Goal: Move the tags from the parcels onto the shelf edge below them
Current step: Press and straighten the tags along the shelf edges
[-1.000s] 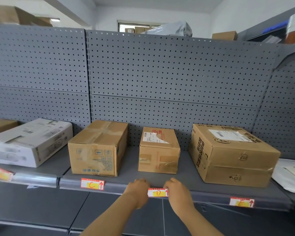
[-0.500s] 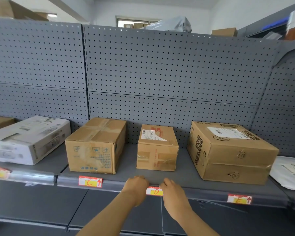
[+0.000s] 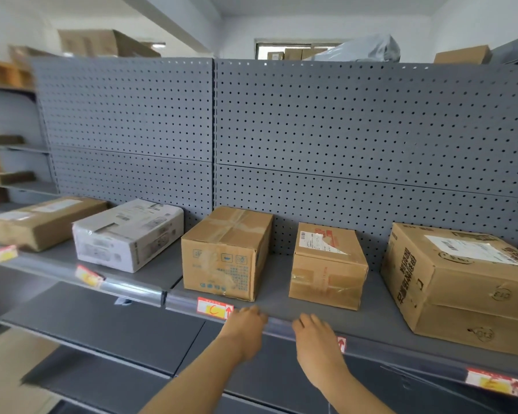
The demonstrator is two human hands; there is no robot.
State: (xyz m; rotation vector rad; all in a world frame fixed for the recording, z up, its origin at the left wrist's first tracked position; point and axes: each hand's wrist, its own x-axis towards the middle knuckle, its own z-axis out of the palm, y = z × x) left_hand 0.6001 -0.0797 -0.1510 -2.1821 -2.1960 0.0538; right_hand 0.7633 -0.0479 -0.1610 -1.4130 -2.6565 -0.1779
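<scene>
Both hands on the shelf edge [image 3: 281,324] at six o'clock: left hand [image 3: 245,327] beside the C tag [image 3: 214,307], right hand [image 3: 314,339] covering most of the D tag [image 3: 341,344] below the small taped parcel [image 3: 326,267]. Fingers loosely curled, gripping nothing I can see. D looks seated; next comes any parcel that keeps its tag. Since half a second ago, the view has swung left and the hands have spread apart.

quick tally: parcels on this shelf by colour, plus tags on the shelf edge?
Brown cardboard parcels: 4
White parcels: 1
Tags on the shelf edge: 5, one mostly hidden behind the right hand
Total: 10
</scene>
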